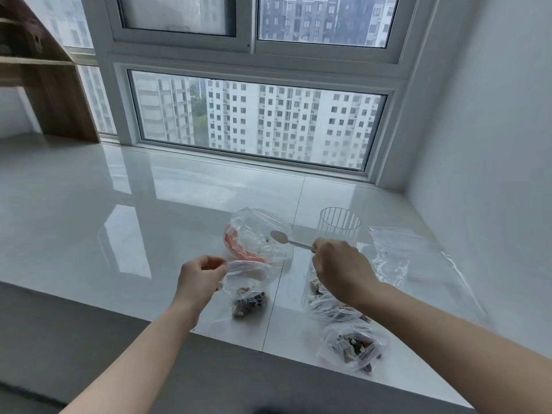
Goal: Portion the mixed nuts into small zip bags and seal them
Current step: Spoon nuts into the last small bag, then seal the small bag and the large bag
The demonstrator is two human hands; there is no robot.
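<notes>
My left hand (202, 276) pinches the open mouth of a small zip bag (248, 291) that holds a little heap of dark mixed nuts at its bottom. My right hand (340, 268) grips the handle of a white spoon (282, 237), whose empty bowl points left over a large clear bag with red print (257, 237). Under my right wrist lies another small bag of nuts (328, 307), partly hidden. A third filled small bag (352, 348) lies near the ledge's front edge.
All of this sits on a glossy white sill (119, 228) below a window. A clear ribbed cup (339, 224) stands behind my right hand. Empty zip bags (409, 255) lie flat at the right, near the white wall. A wooden shelf (50, 85) stands far left.
</notes>
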